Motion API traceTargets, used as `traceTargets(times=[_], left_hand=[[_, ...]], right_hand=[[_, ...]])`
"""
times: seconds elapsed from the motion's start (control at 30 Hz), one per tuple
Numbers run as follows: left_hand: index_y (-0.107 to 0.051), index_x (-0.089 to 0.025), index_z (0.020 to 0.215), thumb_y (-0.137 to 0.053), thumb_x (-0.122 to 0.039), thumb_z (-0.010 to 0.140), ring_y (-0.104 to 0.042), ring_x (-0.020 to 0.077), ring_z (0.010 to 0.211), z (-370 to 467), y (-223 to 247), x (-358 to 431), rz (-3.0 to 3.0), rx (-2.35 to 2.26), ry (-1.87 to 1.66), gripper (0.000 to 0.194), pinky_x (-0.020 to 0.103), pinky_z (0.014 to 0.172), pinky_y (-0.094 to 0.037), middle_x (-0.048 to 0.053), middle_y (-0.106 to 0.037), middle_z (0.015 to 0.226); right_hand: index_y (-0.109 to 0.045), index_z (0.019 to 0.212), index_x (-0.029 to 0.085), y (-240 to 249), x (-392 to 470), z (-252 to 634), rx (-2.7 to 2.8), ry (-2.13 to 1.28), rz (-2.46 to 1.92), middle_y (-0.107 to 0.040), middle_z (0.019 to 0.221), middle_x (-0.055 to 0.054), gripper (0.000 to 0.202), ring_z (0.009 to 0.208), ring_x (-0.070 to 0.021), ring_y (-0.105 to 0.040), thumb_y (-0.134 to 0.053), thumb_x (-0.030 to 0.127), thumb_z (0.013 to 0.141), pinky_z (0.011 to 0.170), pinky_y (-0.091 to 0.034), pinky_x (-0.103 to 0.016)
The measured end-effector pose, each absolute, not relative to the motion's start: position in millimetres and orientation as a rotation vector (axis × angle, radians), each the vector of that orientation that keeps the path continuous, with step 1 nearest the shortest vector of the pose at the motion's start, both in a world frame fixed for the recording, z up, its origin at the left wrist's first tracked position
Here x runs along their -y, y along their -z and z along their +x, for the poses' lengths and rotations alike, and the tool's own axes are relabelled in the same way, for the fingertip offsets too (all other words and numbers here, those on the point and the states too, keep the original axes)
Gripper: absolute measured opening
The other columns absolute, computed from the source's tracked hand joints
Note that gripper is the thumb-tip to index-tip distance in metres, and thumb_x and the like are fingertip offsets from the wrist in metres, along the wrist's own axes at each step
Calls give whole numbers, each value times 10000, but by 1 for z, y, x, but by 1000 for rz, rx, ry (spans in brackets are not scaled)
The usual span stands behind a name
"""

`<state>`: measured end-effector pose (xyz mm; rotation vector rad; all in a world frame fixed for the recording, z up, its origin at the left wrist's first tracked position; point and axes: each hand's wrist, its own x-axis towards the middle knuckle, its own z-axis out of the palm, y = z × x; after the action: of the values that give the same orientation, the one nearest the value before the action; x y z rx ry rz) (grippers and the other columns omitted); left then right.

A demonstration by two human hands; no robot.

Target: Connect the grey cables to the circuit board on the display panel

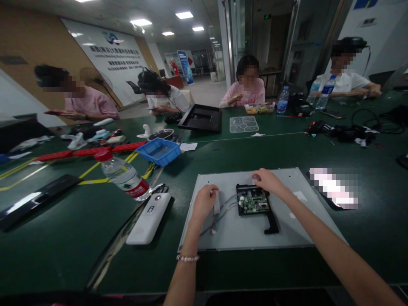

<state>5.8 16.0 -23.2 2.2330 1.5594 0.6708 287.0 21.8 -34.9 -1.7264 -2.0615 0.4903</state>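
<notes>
A flat grey metal panel (229, 236) lies on the green table in front of me. On it sits a black bracket (272, 223) with a green circuit board (255, 205), and grey cables (223, 212) run from the board to the left. My left hand (205, 202), a beaded bracelet at its wrist, is closed at the top of a pale strip (217, 204); the contact is too small to make out. My right hand (266, 180) is closed at the bracket's upper edge, its fingertips around something small and pale that I cannot make out.
Left of the panel are a white power bank (149, 219), a red-capped water bottle (127, 176) and a blue tray (161, 152). A bright-screened phone (333, 187) lies right. Several people sit across the green table (270, 153), near a black tray (202, 119) and bottles.
</notes>
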Motion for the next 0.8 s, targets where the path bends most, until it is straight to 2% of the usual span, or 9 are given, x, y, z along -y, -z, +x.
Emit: traceTargets(times=[0.1,0.23,0.4,0.6,0.8], left_hand=[[-625,-191,863,-439,-87,762,-580,175,831,6,22,-15,2244,-1561,-667,236,296,798,-439,35,-625,905],[-623,-187,861,-436,-85,768,-579,178,826,7,22,-14,2265,-1555,-675,233,298,795,-438,42,-619,905],[-625,-180,870,-412,-76,785,-575,186,860,7,21,-14,2280,-1557,-687,252,299,807,-433,53,-609,916],[-614,-178,922,-419,-89,811,-569,191,876,11,18,-13,2291,-1569,-691,241,307,822,-433,60,-591,948],[-566,-188,1061,-449,-120,822,-578,165,818,13,18,-13,2267,-1596,-784,275,303,806,-450,67,-547,1071]], right_hand=[[-674,908,171,37,-29,285,2035,-514,-1742,-676,833,-44,240,767,-151,-608,-583,127,691,688,-429,-215],[-688,780,194,30,-33,287,1973,-516,-1739,-689,771,-25,152,729,-148,-620,-561,152,707,656,-432,-215],[-672,855,184,21,-25,322,1823,-466,-1746,-696,812,-29,195,761,-147,-632,-500,226,774,677,-446,-223],[-686,816,174,45,-1,368,1726,-607,-1774,-694,745,-37,172,694,-173,-635,-585,270,716,622,-461,-255],[-668,914,187,56,15,372,1728,-381,-1779,-661,925,-65,229,703,-164,-623,-559,299,746,685,-460,-292]])
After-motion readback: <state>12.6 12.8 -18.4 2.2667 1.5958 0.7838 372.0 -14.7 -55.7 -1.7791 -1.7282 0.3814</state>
